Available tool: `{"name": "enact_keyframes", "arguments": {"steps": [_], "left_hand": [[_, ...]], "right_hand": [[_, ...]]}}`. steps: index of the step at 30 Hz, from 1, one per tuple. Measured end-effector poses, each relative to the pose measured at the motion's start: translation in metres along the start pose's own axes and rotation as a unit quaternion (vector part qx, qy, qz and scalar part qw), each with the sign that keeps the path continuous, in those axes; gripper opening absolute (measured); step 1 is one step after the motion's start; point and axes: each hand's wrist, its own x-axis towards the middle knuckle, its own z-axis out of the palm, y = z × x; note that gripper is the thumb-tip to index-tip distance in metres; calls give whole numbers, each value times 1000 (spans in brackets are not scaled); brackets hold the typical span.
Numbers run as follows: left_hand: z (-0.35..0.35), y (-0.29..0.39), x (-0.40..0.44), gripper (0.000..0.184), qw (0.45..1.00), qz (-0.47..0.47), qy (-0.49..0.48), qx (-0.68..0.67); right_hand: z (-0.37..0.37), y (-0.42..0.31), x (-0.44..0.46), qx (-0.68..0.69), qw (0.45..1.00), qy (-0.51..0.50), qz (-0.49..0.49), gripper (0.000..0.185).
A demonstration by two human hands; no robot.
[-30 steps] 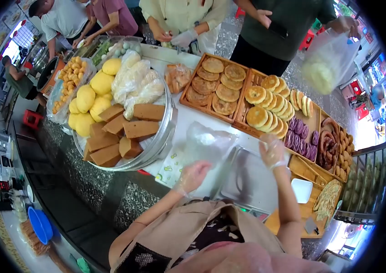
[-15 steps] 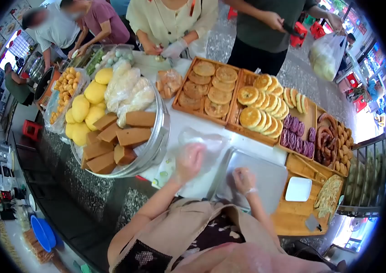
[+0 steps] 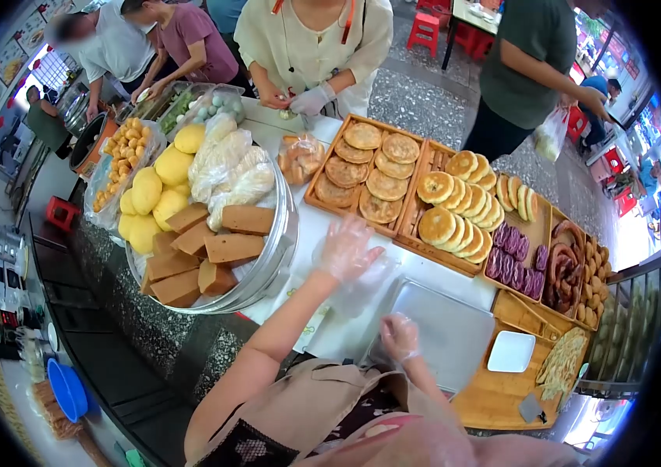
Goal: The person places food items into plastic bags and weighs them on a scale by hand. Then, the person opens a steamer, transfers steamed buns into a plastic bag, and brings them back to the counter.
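My left hand (image 3: 352, 249), in a clear glove, reaches forward with its fingers apart. It is over the near side of the tray of round flatbreads (image 3: 386, 185), and a crumpled clear plastic bag (image 3: 362, 289) lies just below it on the white counter. Whether the palm touches the bag I cannot tell. Also gloved, my right hand (image 3: 399, 336) is closed at the left side of a flat metal tray (image 3: 451, 335); its curled fingers hide whatever may be inside.
Left stands a round steamer (image 3: 288, 233) with brown cake blocks (image 3: 235, 249), yellow buns (image 3: 173, 167) and bagged white dough. Golden round cakes (image 3: 438, 226) and purple rolls (image 3: 506, 253) fill wooden trays. A white dish (image 3: 511, 352) sits right. A gloved person (image 3: 319, 47) stands opposite.
My left hand has gone forward and its fingers have spread from a closed shape. My right hand shifted slightly left and nearer me. The person in dark green moved right.
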Motion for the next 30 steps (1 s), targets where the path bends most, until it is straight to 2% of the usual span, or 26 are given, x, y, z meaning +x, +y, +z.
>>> {"name": "enact_keyframes", "arguments": {"steps": [10, 12, 18, 22, 24, 25, 26, 27, 29, 30], "left_hand": [[0, -2, 2, 42, 998, -17, -13, -63], [-1, -2, 3, 41, 997, -18, -30, -75], [-7, 0, 4, 39, 994, -33, -46, -91], [3, -5, 4, 38, 994, -18, -2, -112], [4, -7, 4, 38, 992, -14, -5, -124], [6, -7, 4, 38, 992, -15, -5, -125], [8, -7, 4, 37, 993, -16, 6, -119], [8, -6, 3, 36, 993, -16, 17, -112], [5, -4, 3, 35, 992, -20, 24, -119], [3, -3, 3, 33, 991, -26, 29, -127]], "right_hand": [[6, -11, 19, -12, 1000, 25, -14, 8], [7, -13, 23, 5, 998, 42, -42, 9], [13, -12, 23, 25, 999, 23, -31, 10], [7, -15, 25, 15, 999, 31, -33, 11], [-20, -38, 43, -31, 993, 11, 110, 29], [-34, -39, 56, 172, 980, 18, 100, 43], [-59, -66, 75, 454, 888, -25, 59, 58], [-84, -93, 95, 694, 713, -83, 53, 73], [-119, -127, 124, 768, 584, -239, -109, 75], [-128, -141, 132, 768, 583, -240, -113, 75]]}}
